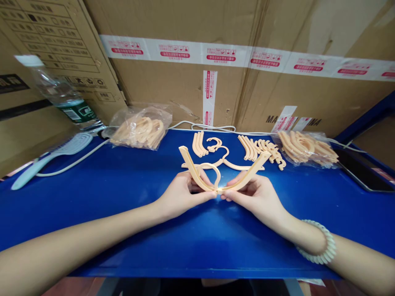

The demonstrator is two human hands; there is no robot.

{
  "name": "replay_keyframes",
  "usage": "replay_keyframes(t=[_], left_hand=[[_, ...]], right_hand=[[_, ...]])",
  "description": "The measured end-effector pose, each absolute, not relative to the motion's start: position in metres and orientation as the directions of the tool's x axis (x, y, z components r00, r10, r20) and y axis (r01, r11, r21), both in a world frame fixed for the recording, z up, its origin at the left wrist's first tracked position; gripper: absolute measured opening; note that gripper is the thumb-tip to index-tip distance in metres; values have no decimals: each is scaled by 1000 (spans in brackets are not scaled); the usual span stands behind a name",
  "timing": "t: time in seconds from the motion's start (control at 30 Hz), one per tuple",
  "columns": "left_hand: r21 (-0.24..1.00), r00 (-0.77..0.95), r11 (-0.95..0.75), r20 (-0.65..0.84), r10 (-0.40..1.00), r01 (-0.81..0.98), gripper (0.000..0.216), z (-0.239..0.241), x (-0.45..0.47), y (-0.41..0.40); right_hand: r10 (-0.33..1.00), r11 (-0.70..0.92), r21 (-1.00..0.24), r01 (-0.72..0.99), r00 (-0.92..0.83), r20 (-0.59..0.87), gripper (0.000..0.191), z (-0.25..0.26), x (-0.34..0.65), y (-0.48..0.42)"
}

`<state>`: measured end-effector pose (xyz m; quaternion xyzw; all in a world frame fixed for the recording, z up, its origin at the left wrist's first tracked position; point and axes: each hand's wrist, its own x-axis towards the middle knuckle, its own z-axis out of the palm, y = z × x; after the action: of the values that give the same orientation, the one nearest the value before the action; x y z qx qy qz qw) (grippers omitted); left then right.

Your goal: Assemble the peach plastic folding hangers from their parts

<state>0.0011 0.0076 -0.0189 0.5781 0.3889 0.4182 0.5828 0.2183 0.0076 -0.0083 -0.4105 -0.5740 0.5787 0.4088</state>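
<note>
My left hand and my right hand meet over the middle of the blue table. Together they pinch a peach plastic hanger, held upside down with its two arms rising in a V and its hook curled between my hands. My left fingers close on the left arm near the centre joint. My right fingers close on the right arm. Just behind lies an assembled hanger flat on the table. Loose hanger arms, small hooks and more arm pieces lie beyond it.
Two clear bags of peach parts sit at the back, one on the left and one on the right. A water bottle, a pale hairbrush, a white cable and a dark tablet lie around. Cardboard boxes wall the rear.
</note>
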Motion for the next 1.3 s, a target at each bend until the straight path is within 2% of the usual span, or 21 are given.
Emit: replay_keyframes(t=[0.2, 0.33, 0.4, 0.53, 0.6, 0.67, 0.8, 0.9, 0.97, 1.03, 1.1, 1.17, 1.3], left_hand=[[998, 302, -46, 33, 953, 35, 35, -14, -3, 11], [1000, 208, 0, 2, 978, -6, 39, -13, -10, 18], [999, 185, 24, -18, 983, -30, 38, -13, -14, 21], [999, 143, -9, 17, 990, -52, 33, -11, -23, 29], [996, 99, -43, 50, 994, -72, 33, -10, -27, 33], [995, 59, -71, 75, 995, -67, 35, -10, -31, 38], [982, 52, -153, 147, 988, 115, 32, -11, -36, 42], [868, 107, -337, 321, 941, 363, 20, -14, -38, 43], [707, 204, -503, 469, 859, 497, 13, -17, -39, 43], [537, 321, -625, 554, 768, 567, 10, -20, -40, 44], [432, 405, -679, 569, 716, 593, 9, -23, -40, 44], [378, 456, -693, 547, 702, 614, 15, -25, -40, 44], [348, 487, -665, 475, 733, 661, 31, -28, -41, 45]], right_hand=[[916, 135, -985, 110, -392, 81, 30, 7, 233, 21], [875, 287, -932, 224, -457, 160, 31, 24, 263, 43], [808, 450, -824, 345, -549, 212, 27, 30, 278, 53], [671, 720, -465, 515, -689, 274, 14, 33, 296, 68], [634, 767, -331, 549, -725, 268, 14, 33, 300, 73], [610, 791, -247, 559, -750, 256, 16, 34, 303, 77], [599, 800, -160, 578, -761, 248, 15, 33, 306, 80], [611, 791, -140, 596, -754, 242, 11, 28, 307, 80], [625, 780, -147, 608, -749, 219, 9, 24, 307, 80], [641, 767, -156, 622, -744, 186, 8, 22, 307, 81], [660, 751, -154, 642, -732, 166, 6, 21, 307, 82], [685, 729, -151, 668, -711, 160, 4, 22, 307, 82], [755, 655, -132, 744, -642, 133, 32, 25, 308, 80]])
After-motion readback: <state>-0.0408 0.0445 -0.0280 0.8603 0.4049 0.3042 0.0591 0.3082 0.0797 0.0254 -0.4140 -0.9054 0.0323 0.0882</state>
